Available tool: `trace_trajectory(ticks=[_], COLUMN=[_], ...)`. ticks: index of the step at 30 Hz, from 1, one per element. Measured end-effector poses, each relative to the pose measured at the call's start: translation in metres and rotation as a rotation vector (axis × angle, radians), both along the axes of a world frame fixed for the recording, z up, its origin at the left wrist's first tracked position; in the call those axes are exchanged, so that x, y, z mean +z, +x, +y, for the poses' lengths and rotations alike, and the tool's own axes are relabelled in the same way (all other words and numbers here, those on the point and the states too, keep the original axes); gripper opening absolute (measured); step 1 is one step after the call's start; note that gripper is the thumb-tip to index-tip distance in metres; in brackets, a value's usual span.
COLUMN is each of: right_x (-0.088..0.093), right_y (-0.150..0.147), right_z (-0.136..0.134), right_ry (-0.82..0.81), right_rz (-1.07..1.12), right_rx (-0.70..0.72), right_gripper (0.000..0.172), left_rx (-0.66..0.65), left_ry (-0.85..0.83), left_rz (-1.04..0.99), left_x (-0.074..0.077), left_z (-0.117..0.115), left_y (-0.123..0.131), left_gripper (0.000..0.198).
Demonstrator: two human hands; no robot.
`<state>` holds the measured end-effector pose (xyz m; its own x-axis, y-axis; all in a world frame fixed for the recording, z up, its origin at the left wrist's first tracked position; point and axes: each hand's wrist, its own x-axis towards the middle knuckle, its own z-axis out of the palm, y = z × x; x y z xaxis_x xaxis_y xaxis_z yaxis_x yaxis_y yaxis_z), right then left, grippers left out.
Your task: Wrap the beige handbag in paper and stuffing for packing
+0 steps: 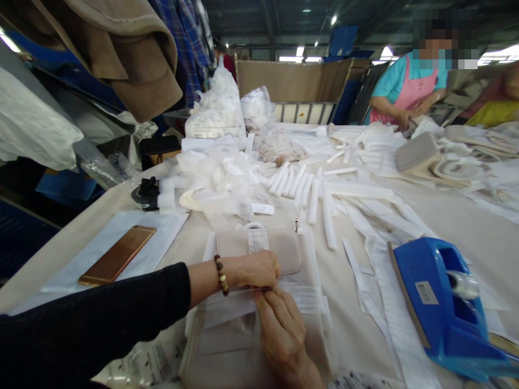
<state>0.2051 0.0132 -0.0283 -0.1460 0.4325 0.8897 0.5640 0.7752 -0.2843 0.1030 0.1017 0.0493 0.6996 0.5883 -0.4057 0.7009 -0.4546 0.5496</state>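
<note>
A beige handbag (pixel 211 346) lies in front of me, its lower part covered by thin translucent wrapping (pixel 306 297). Its paler flap (pixel 287 248) points away from me, with a white strip (pixel 258 239) across it. My left hand (pixel 257 268), with a beaded bracelet at the wrist, is closed over the flap's near edge. Just below it, my right hand (pixel 283 327) pinches at the same spot, fingertips touching or nearly touching the left hand. Whatever lies between the fingers is hidden.
A blue tape dispenser (pixel 436 302) stands at right. At left, a phone (pixel 117 255) rests on white sheets. White padding rolls (pixel 312 200) and crumpled wrapping (pixel 219 173) spread behind the bag. Across the table, a person in a pink apron (pixel 405 86) handles white material.
</note>
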Motion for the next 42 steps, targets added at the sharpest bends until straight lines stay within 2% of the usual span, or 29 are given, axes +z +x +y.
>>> trace_trajectory(ticks=[5,11,19,24,26,28,29,31,35,38,42], right_x=[-0.002,-0.010,0.000,0.011,0.024,0.039,0.046,0.056,0.067,0.075,0.086], right_y=[-0.001,-0.003,-0.010,-0.007,0.006,0.027,0.039,0.059,0.075,0.071,0.065], right_z=[0.000,-0.003,-0.012,-0.018,-0.018,-0.012,-0.006,0.012,0.050,0.068,0.077], right_ry=[-0.023,0.003,-0.003,-0.026,-0.167,-0.375,-0.474,-0.616,-0.970,-1.059,-1.130], right_rz=[0.001,-0.031,-0.196,-0.213,-0.206,-0.176,-0.160,-0.158,-0.374,-0.574,-0.687], right_rx=[-0.026,-0.064,-0.228,-0.227,-0.083,0.094,0.114,0.057,0.125,0.176,0.278], right_gripper=[0.020,0.023,0.030,0.031,0.031,0.028,0.026,0.023,0.022,0.023,0.024], left_rx=[0.055,0.172,0.227,0.236,0.231,0.223,0.220,0.220,0.246,0.258,0.254], left_ry=[-0.093,-0.145,-0.146,-0.134,-0.121,-0.108,-0.099,-0.079,-0.069,-0.067,-0.057], left_rz=[0.064,0.151,0.147,0.071,0.033,-0.006,-0.025,-0.058,-0.090,-0.110,-0.130], left_x=[0.019,0.028,0.026,0.015,0.009,0.002,0.000,-0.002,0.000,0.002,0.001], left_z=[0.001,-0.006,-0.006,-0.011,-0.014,-0.016,-0.017,-0.017,-0.018,-0.020,-0.021], left_y=[0.011,0.014,0.014,0.006,0.003,0.000,-0.001,-0.002,-0.003,-0.004,-0.004], left_gripper=[0.035,0.045,0.036,0.028,0.025,0.023,0.022,0.019,0.014,0.010,0.011])
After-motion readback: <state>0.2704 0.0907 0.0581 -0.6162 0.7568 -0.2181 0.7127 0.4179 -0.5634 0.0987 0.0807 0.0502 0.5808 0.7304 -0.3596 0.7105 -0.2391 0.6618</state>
